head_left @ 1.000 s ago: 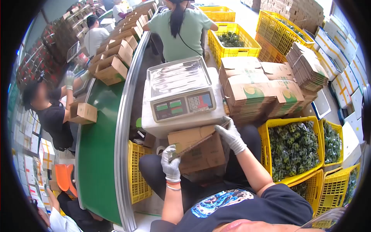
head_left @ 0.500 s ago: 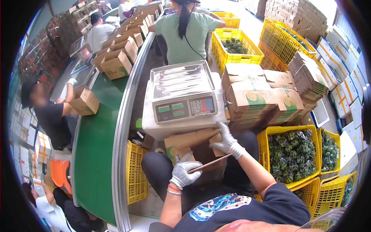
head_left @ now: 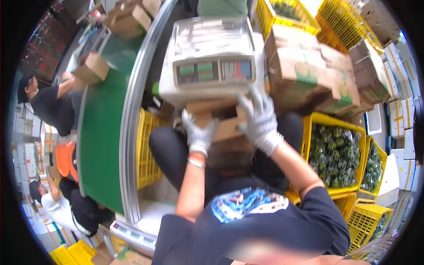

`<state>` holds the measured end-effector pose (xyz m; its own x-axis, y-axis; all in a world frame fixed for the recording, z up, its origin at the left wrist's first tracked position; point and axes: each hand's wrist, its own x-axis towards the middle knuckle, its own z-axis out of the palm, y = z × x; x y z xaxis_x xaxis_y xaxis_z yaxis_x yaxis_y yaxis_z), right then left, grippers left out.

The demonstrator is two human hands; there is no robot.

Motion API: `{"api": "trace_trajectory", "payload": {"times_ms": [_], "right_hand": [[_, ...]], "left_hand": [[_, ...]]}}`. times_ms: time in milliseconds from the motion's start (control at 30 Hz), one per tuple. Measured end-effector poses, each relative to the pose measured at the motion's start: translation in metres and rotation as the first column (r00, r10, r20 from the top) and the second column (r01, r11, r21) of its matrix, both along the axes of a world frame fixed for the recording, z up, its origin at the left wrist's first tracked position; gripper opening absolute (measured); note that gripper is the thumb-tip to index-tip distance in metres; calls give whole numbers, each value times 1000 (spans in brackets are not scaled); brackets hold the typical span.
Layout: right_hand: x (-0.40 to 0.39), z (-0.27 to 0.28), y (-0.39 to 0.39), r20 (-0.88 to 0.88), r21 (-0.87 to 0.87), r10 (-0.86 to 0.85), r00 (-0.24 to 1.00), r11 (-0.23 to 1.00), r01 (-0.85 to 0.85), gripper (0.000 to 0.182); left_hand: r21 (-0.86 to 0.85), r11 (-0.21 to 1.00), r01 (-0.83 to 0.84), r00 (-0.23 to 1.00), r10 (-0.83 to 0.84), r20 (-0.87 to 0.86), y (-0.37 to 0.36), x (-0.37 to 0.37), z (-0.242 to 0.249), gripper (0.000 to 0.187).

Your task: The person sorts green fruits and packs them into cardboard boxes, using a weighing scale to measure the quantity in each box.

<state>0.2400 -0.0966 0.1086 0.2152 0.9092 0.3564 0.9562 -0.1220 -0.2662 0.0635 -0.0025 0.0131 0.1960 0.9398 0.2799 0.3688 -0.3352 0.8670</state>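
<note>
A brown cardboard box (head_left: pixel 227 129) rests on my lap below the weighing scale (head_left: pixel 211 62). My left hand (head_left: pixel 198 133), in a grey knit glove, presses on the box's left flap. My right hand (head_left: pixel 260 119), also gloved, lies flat on the right side of the box top with fingers spread. The frame is blurred, so the flaps' exact position is hard to tell.
A green conveyor belt (head_left: pixel 104 128) with cardboard boxes runs on the left; a person in black (head_left: pixel 51 106) handles a box there. Flat cardboard boxes (head_left: pixel 309 75) are stacked right of the scale. Yellow crates (head_left: pixel 335 154) of green produce stand on my right, another yellow crate (head_left: pixel 148 154) on my left.
Both hands have pushed the flaps down onto the box top. The camera has tilted downward, so the scale and box sit higher in view.
</note>
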Motion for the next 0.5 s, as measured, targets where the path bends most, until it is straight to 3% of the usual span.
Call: {"api": "trace_trajectory", "payload": {"times_ms": [67, 100, 133, 233, 267, 300, 367, 433, 500], "right_hand": [[14, -2, 16, -78, -79, 35, 996, 996, -41, 85], [25, -8, 23, -115, -148, 47, 992, 987, -64, 85], [26, -16, 20, -335, -219, 62, 940, 966, -141, 77], [16, -28, -16, -285, -143, 165, 944, 967, -212, 62], [15, -34, -25, -121, -195, 188, 975, 958, -209, 56], [16, -36, -32, -225, -176, 163, 960, 963, -205, 57], [16, -38, -43, -423, -128, 115, 899, 974, -185, 59], [22, -48, -38, -622, 61, 124, 773, 992, -110, 61], [25, -56, -28, -897, 36, 22, 441, 999, 22, 59]], "left_hand": [[-415, 880, 230, 942, -95, 321, 8, -11, -18, 110], [-351, 915, 197, 941, -76, 331, 9, -7, -21, 111], [-294, 941, 167, 940, -62, 337, 6, -7, -22, 112], [-248, 957, 150, 927, -49, 373, -4, -17, -21, 106], [-239, 955, 177, 909, -66, 411, -6, -16, -21, 103], [-230, 952, 204, 891, -84, 446, -7, -15, -22, 100], [-171, 960, 220, 905, -136, 403, -4, -11, -17, 75], [-205, 952, 226, 927, -146, 344, -2, -8, -5, 58], [-259, 942, 215, 935, -122, 334, 4, -10, -4, 50]]}}
